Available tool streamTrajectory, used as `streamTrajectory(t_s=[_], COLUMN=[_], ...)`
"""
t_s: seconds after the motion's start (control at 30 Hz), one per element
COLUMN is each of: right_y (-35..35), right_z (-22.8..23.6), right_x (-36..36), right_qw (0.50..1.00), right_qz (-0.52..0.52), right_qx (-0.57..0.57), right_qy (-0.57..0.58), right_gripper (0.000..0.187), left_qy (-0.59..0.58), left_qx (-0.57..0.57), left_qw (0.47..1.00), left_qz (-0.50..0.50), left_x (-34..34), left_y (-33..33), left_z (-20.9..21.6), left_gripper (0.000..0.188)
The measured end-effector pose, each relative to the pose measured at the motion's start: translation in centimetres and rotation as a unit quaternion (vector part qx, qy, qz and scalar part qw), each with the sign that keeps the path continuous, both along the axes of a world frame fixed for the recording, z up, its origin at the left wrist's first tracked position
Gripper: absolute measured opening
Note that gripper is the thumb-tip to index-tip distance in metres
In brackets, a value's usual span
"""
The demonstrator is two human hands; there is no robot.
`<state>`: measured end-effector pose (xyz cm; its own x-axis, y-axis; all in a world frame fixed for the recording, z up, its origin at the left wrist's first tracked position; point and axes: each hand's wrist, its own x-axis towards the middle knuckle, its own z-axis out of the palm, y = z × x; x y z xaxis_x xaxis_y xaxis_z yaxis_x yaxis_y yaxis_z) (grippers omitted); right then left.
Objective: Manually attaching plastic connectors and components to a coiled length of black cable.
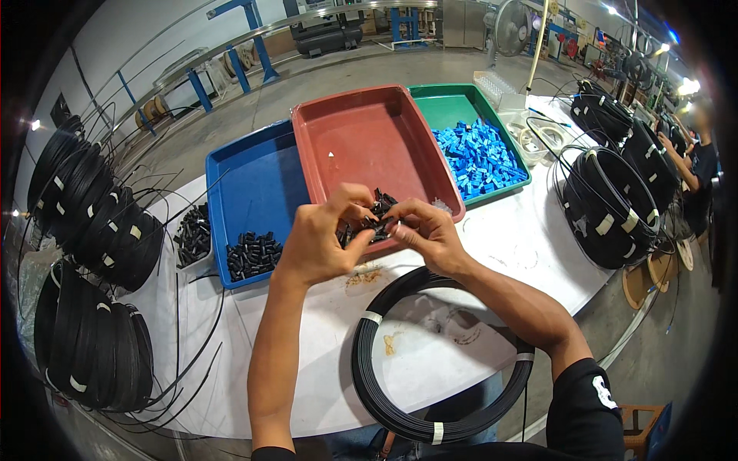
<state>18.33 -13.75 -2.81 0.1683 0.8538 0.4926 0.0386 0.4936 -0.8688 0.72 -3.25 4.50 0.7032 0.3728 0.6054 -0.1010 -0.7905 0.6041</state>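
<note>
Both my hands meet over the near end of the red tray (350, 115), where small black plastic pieces (382, 201) lie in a heap. My left hand (327, 234) has its fingers bent and its thumb closed toward them. Close beside it, my right hand (432, 234) is pinched, with a tiny pale tip at the fingertips. What exactly each hand holds is too small and partly hidden. Below my hands, a coil of black cable (364, 349) with white tape bands lies on the white table (307, 369), its right part passing under my right forearm.
A blue tray (257, 180) holds black pieces (254, 255); a small bin of black parts (194, 234) stands to its left. Blue connectors (480, 157) fill part of the green tray (442, 96). Cable coils (96, 338) stack at left, more coils (611, 203) at right. A person (698, 169) stands far right.
</note>
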Motion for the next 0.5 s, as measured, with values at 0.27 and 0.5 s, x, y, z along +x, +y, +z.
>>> streamTrajectory(t_s=[0.27,0.5], right_y=[-0.6,-1.2], right_z=[0.3,0.5], right_x=[-1.1,-0.8], right_qw=[0.999,0.998], right_qz=[0.041,0.050], right_qx=[0.022,-0.026], right_qy=[0.017,-0.013], right_gripper=[0.015,0.020], left_qy=[-0.019,-0.056], left_qx=[0.138,0.133], left_qw=[0.989,0.989], left_qz=[0.041,0.019], left_x=[-2.1,-1.7], left_y=[2.3,2.5], left_z=[1.3,0.9], left_gripper=[0.018,0.025])
